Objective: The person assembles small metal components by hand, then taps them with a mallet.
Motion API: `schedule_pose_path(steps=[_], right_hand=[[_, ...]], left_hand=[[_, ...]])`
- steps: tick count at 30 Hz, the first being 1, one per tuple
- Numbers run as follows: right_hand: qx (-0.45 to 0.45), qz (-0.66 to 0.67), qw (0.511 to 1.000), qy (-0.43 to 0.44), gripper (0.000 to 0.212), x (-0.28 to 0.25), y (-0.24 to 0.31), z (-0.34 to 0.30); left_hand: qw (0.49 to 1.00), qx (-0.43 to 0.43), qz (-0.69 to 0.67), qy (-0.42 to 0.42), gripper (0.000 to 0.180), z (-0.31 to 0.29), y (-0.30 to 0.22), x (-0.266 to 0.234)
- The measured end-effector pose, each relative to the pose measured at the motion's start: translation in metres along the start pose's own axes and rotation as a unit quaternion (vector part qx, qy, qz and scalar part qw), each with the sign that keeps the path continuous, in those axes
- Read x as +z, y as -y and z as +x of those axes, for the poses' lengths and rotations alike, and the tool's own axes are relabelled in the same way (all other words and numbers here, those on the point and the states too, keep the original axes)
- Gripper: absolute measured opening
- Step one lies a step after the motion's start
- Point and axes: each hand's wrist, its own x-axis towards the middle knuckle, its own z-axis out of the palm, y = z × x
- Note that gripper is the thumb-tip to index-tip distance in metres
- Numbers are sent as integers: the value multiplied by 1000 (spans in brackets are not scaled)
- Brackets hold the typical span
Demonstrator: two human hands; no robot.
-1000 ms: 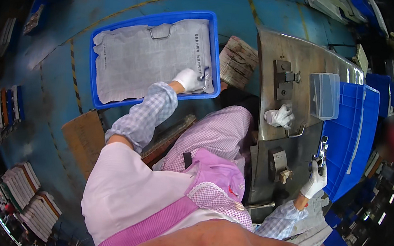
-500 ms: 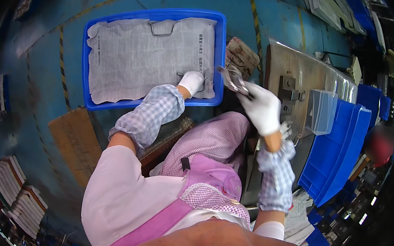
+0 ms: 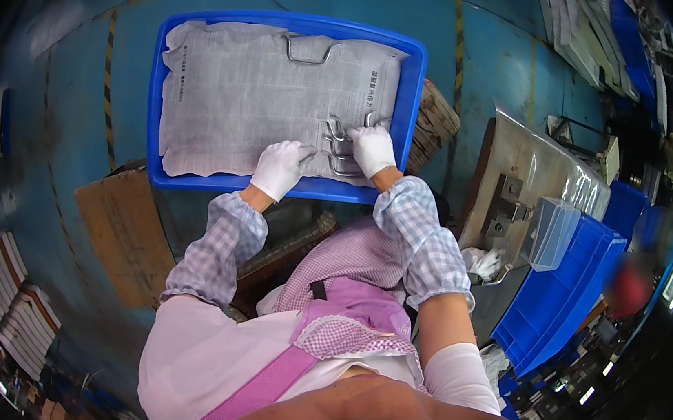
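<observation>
Inside a blue plastic bin point(image 3: 155, 121) lies a sheet of printed paper point(image 3: 233, 101). My right hand point(image 3: 372, 150), in a white glove, is closed round shiny bent-rod metal handles at the bin's near right corner. Several metal handles point(image 3: 343, 166) show beside and under its fingers; which are held and which rest on the paper is hard to separate. My left hand point(image 3: 279, 169), also gloved, is at the near edge of the paper with its fingers drawn together; anything in them is hidden. Another U-shaped handle point(image 3: 309, 60) lies alone by the far rim.
To the right stands a worktable point(image 3: 484, 172) with a metal fixture point(image 3: 503, 209) on it. A clear plastic box point(image 3: 551, 233) and a blue crate point(image 3: 562, 291) are beside it. Wooden pieces point(image 3: 434, 126) lie right of the bin, and a cardboard sheet point(image 3: 125, 233) lies at left.
My right hand has come left from beside the worktable into the bin with the metal handles. My left hand has slid left, away from the handle it was touching. The view has shifted slightly.
</observation>
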Motion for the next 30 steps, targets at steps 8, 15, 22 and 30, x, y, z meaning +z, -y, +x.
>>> schedule_pose_path(steps=[8,15,22,30], right_hand=[[55,-20,996,-62,24,-2,0,31],[79,82,977,-183,43,-23,20,-24],[127,155,964,-175,41,-23,52,-119],[102,73,987,-104,14,22,34,-35]], left_hand=[[998,46,24,-22,20,23,-12,17],[997,26,46,-57,20,75,-28,31],[975,101,200,-1,25,131,-24,79],[968,152,199,24,13,141,-8,79]])
